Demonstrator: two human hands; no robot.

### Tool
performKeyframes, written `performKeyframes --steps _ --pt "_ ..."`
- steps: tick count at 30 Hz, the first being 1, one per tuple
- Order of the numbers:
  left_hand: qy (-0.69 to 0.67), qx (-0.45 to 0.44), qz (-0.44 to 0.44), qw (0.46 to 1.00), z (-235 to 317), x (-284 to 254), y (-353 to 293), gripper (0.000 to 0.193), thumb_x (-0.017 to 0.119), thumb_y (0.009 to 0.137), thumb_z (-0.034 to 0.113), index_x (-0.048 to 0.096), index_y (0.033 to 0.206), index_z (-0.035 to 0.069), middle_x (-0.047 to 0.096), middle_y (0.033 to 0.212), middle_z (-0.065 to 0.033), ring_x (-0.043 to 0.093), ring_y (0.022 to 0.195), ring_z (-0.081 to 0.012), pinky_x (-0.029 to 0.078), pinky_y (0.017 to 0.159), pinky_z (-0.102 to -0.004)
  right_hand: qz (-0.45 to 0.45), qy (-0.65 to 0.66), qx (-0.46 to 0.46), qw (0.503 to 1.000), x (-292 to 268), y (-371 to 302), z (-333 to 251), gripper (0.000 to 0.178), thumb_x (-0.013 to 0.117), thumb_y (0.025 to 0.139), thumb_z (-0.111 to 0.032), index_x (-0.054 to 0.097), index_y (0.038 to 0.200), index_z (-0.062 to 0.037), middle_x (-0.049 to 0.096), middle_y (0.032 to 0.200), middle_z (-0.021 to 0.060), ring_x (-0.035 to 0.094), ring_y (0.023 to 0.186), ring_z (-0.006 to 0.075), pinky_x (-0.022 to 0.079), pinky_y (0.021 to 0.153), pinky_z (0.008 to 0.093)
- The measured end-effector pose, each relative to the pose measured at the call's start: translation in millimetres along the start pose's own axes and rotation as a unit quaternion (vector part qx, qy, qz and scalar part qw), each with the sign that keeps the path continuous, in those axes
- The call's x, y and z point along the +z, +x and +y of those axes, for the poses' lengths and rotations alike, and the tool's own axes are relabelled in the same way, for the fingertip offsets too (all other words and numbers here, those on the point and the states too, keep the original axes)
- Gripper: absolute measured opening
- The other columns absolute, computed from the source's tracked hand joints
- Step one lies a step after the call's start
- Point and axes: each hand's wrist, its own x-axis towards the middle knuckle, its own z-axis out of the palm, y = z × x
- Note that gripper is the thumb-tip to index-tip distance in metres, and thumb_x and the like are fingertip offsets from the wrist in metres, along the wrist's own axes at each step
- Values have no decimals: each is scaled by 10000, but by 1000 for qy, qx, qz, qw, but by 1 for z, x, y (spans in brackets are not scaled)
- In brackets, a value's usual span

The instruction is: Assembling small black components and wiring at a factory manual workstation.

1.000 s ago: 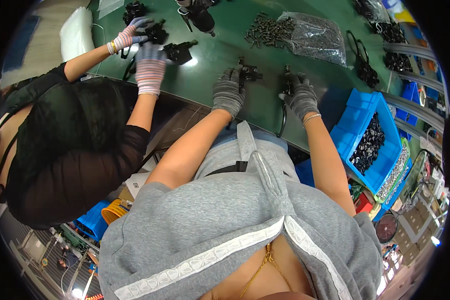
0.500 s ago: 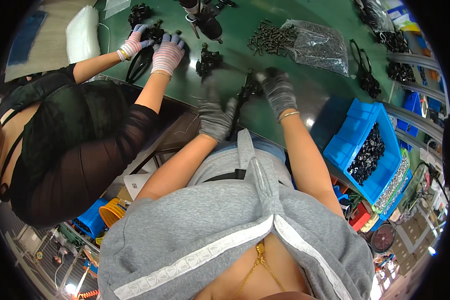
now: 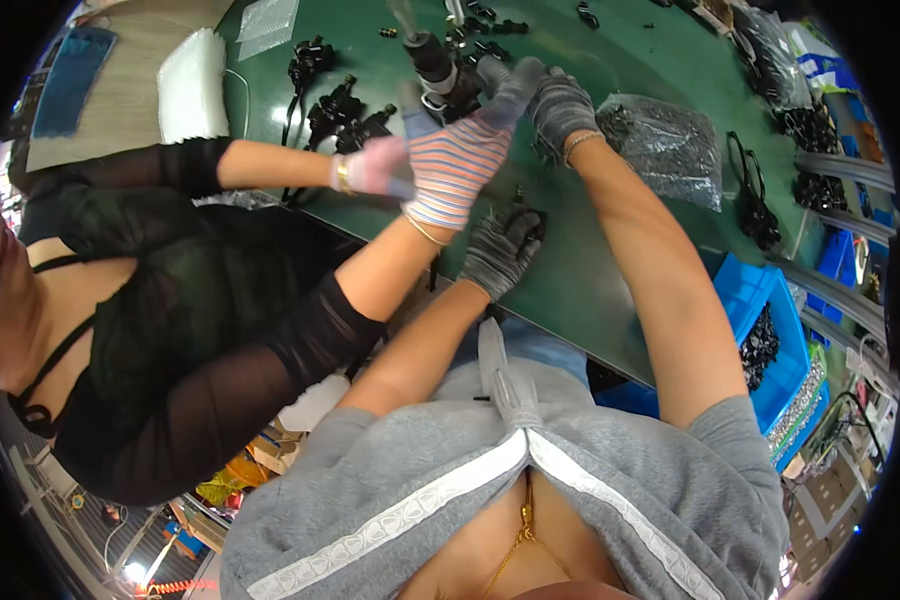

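My left hand [image 3: 502,252], in a grey knitted glove, is closed around a black lever assembly [image 3: 538,220] near the table's front edge. Most of that part is hidden by my fingers. My right hand [image 3: 560,110], gloved alike, reaches forward beside the clear plastic bag of dark screws [image 3: 665,150]. Its fingers are curled together, and their tips and anything in them cannot be made out. A co-worker's striped glove [image 3: 455,165] stretches across from the left, its fingertips close to my right hand. The co-worker's other glove [image 3: 375,168] is smeared by motion.
A black power screwdriver [image 3: 430,60] hangs over the green table [image 3: 600,260]. Several black lever assemblies [image 3: 335,110] lie at the left, another [image 3: 755,205] at the right. A blue bin [image 3: 785,360] of small black parts stands at the right edge. White sheets [image 3: 192,88] lie far left.
My right hand has moved forward to beside the bag. My left hand stays near the table edge with the lever assembly. The co-worker's hands have swung right, away from their lever assembly.
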Motion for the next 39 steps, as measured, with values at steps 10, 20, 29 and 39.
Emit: performKeyframes --steps 10,20,29,39 --pt "17 19 -1 1000 -2 5 0 451 710 781 263 560 1195 166 572 1205 -105 573 1019 -329 473 865 -474 -31 6 -19 999 34 108 -27 501 574 890 -255 471 1378 -203 531 1339 188 547 1201 370 448 1000 489" --pt "69 -4 -14 997 -4 6 -1 444 647 836 335 554 1229 152 591 1209 -98 578 1054 -316 463 876 -474 114 364 -13 924 33 -25 11 270 579 917 -213 625 1113 -33 661 1048 172 640 940 350 515 843 419" --pt "60 -168 -97 979 25 -18 0 493 648 845 326 527 1257 83 592 1126 -190 598 981 -365 490 824 -485 115 667 63 734 62 -181 -6 258 706 851 -28 547 1054 -40 653 960 69 628 907 160 526 794 314" --pt "-157 -192 -33 968 14 -37 -9 362 671 880 218 611 1190 39 626 1135 -202 622 1039 -320 489 911 -415 113 552 51 825 75 -224 -11 255 769 791 -30 586 969 -30 655 905 63 640 872 160 528 811 298"
